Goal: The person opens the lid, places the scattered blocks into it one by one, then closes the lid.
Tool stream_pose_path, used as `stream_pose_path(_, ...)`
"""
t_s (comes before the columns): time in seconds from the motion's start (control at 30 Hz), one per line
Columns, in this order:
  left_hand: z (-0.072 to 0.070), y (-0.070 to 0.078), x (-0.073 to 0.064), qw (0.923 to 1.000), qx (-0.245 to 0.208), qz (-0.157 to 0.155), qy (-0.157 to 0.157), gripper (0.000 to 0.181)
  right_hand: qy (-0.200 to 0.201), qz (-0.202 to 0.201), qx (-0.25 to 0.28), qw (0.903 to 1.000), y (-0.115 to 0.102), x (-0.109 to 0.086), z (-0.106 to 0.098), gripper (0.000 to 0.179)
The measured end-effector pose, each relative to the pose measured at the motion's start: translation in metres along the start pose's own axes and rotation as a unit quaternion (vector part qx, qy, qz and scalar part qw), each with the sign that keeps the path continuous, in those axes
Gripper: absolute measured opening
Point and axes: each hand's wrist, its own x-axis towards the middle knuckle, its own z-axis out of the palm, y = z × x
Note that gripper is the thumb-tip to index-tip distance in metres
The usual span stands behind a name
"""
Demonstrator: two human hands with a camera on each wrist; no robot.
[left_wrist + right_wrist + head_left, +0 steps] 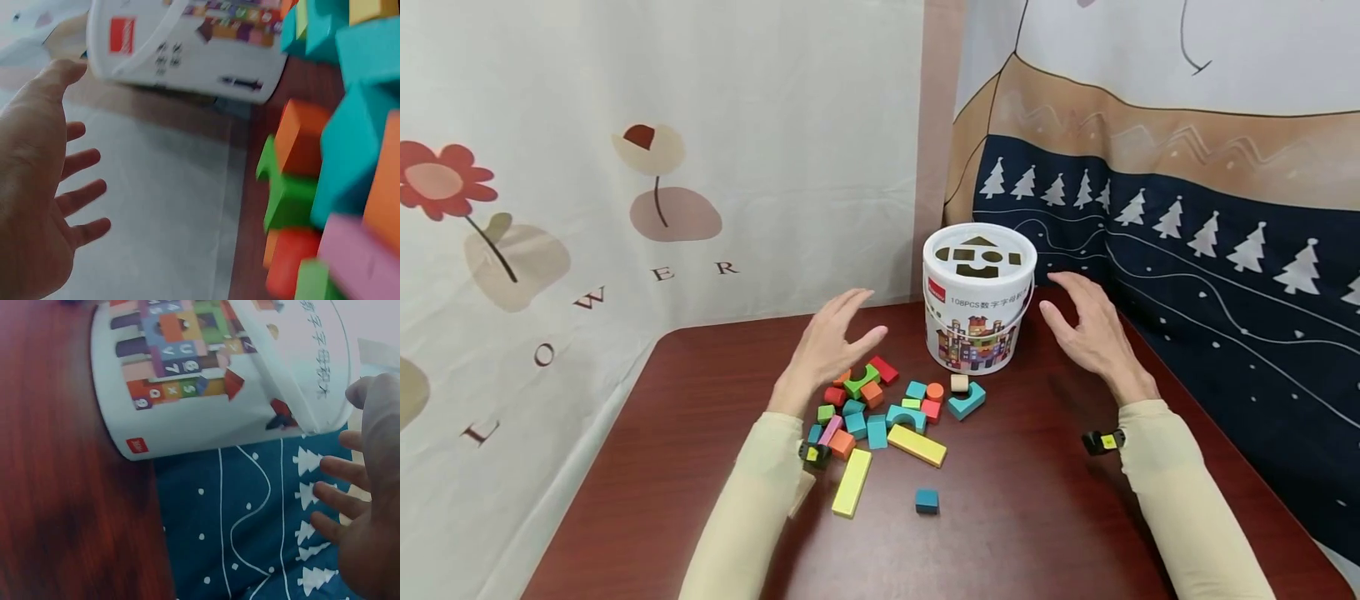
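Note:
A white lidded bucket (973,308) with printed building pictures stands at the back of the table, its lid (977,252) cut with shaped holes. To its left my left hand (826,342) is held over the far side of a pile of toy blocks, fingers extended and holding nothing. My right hand (1093,329) is just right of the bucket, thumb and fingers spread, also holding nothing. In the left wrist view, orange (302,136) and green blocks (290,194) lie beyond the palm. The bucket wall (206,434) fills the upper part of the right wrist view.
The brown table (1022,517) carries the scattered blocks. Two long yellow blocks (917,446) lie at the pile's near side, and a dark blue block (927,501) sits apart, closer to me. Curtains (790,167) hang behind the table and along its right edge.

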Motion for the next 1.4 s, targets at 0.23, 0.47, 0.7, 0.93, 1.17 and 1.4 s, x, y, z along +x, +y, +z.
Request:
stream_pose_path(0.23,0.032,0.032,0.020,0.9942,0.031,0.098,0.031,0.055,0.072,-0.148,-0.020,0.9862,-0.007,-0.004,0.018,0.037)
stream_pose_path(0.47,0.048,0.051,0.030,0.9907,0.037,0.128,0.029,0.053,0.051,-0.260,-0.059,0.9625,-0.017,-0.008,0.034,0.035)
stream_pose_path(0.7,0.054,0.050,0.031,0.9964,-0.025,0.076,0.027,0.056,0.002,-0.306,-0.159,0.9387,-0.020,-0.012,0.045,0.034)
stream_pose_path(0.93,0.064,0.043,0.032,0.9932,-0.115,-0.010,0.014,0.071,0.004,-0.322,-0.191,0.9274,-0.027,-0.007,0.045,0.026)
stream_pose_path(1.17,0.078,0.041,0.036,0.9791,-0.194,-0.059,0.005,0.086,0.010,-0.313,-0.122,0.9418,-0.047,0.008,0.026,0.027)
stream_pose_path(1.4,0.091,0.052,0.045,0.9745,-0.207,-0.087,-0.012,0.106,0.036,-0.222,-0.009,0.9743,-0.067,0.039,0.002,0.017)
